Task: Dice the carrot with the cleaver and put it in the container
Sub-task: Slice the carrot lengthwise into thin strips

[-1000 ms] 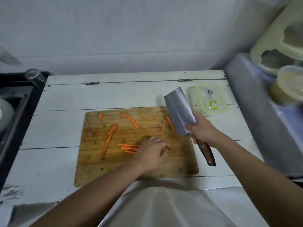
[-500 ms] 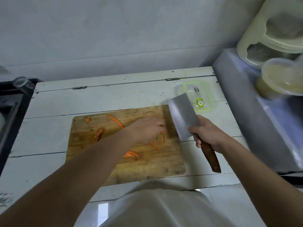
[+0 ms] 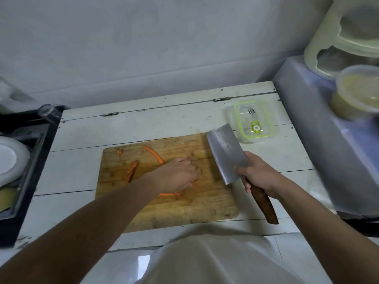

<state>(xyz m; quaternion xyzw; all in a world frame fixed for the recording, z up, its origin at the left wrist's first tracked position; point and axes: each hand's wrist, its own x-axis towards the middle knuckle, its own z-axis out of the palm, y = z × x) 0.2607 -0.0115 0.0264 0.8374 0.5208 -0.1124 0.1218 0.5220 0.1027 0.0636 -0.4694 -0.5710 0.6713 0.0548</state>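
Observation:
A wooden cutting board (image 3: 184, 210) lies on the white table. On it are a carrot half (image 3: 132, 168), a long carrot strip (image 3: 152, 153), a small carrot end (image 3: 119, 151) and thin strips (image 3: 169, 194). My left hand (image 3: 176, 175) rests over the strips at the board's middle, fingers curled onto some of them; what lies under the palm is hidden. My right hand (image 3: 260, 175) grips the cleaver (image 3: 224, 153) by its brown handle, blade raised above the board's right edge. The clear container (image 3: 239, 128) with a green rim stands behind the cleaver.
A grey raised counter (image 3: 320, 128) at the right carries a pale appliance (image 3: 346, 37) and a lidded tub (image 3: 356, 93). At the left a dark sink (image 3: 30, 160) holds a white plate (image 3: 8, 158). A glass (image 3: 48, 112) stands at its back corner.
My left hand moved from the board's near middle up toward the strips by the cleaver, then drew back slightly over them. The cleaver stayed raised at the board's right edge.

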